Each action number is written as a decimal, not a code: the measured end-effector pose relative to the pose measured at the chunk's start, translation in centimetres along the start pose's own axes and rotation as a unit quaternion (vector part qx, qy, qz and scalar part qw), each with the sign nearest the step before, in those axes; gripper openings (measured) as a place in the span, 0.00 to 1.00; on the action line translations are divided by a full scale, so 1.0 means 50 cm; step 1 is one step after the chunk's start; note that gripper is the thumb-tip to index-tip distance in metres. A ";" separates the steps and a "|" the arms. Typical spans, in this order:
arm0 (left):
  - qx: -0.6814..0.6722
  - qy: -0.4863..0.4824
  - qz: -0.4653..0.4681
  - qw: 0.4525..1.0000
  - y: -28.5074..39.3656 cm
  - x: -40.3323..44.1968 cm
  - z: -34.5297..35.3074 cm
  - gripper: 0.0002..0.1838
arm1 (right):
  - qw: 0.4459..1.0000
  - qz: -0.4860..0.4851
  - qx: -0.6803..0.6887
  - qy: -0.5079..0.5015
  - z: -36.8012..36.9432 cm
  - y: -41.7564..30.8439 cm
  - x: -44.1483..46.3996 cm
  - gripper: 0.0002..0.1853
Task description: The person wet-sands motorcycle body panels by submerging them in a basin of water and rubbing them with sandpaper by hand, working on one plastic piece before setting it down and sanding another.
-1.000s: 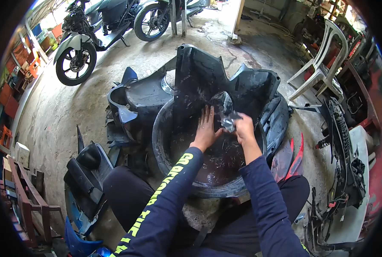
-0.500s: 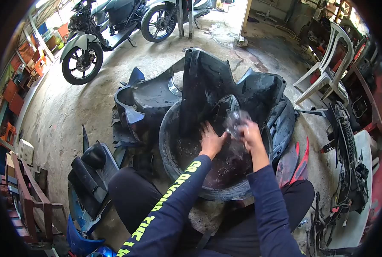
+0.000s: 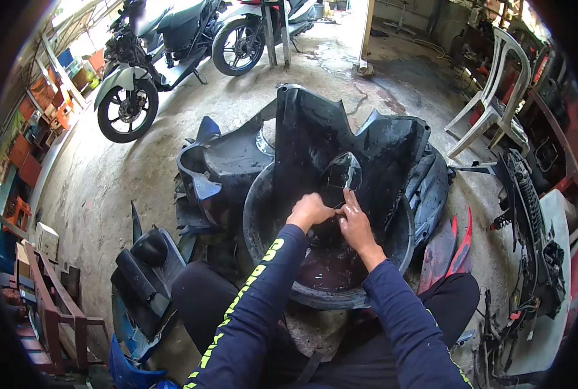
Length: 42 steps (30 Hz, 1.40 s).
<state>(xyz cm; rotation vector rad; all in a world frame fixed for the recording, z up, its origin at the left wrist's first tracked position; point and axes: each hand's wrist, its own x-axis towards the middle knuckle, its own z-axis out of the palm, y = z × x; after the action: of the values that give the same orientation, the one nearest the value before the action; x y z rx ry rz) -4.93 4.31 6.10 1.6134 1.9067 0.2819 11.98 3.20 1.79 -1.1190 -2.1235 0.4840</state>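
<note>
A wet black plastic body panel (image 3: 311,120) stands tilted in a round black basin (image 3: 255,236) before me. It has a rounded opening at its lower middle. My left hand (image 3: 311,211) is curled closed at the panel's lower part, over the basin; what its fingers hold is hidden. Beside it, my right hand (image 3: 356,223) lies against the panel just below the opening, index finger stretched upward. Its thumb reaches toward the left thumb, and the two almost meet. Dark water (image 3: 324,272) lies in the near part of the basin.
More dark fairings (image 3: 227,155) lean at the basin's left. A black panel (image 3: 149,266) and red trim pieces (image 3: 454,249) lie by my knees. Two motorcycles (image 3: 127,107) stand at the back. A plastic chair (image 3: 496,107) and a stripped frame part (image 3: 529,227) are on the right.
My right hand has come down from the splash of water to the panel. The spread left hand has curled closed and shifted slightly. The splashing has stopped, and the view has tilted slightly.
</note>
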 end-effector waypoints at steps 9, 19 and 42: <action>0.208 0.344 0.198 0.894 -0.061 0.154 -0.045 0.44 | 1.000 -0.003 0.006 0.010 0.006 -0.001 -0.003 0.08; 0.301 0.248 0.193 0.900 -0.159 0.073 0.063 0.44 | 0.999 -0.015 0.004 0.031 0.021 0.006 0.001 0.08; 0.394 -0.028 0.023 0.918 -0.168 -0.005 0.177 0.37 | 0.999 -0.021 0.006 0.049 0.026 0.010 -0.003 0.08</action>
<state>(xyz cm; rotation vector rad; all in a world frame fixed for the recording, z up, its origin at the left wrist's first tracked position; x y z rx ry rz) -6.66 0.18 -5.23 2.1236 2.0634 -0.5955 11.41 3.35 0.50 -1.0668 -2.0516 0.4130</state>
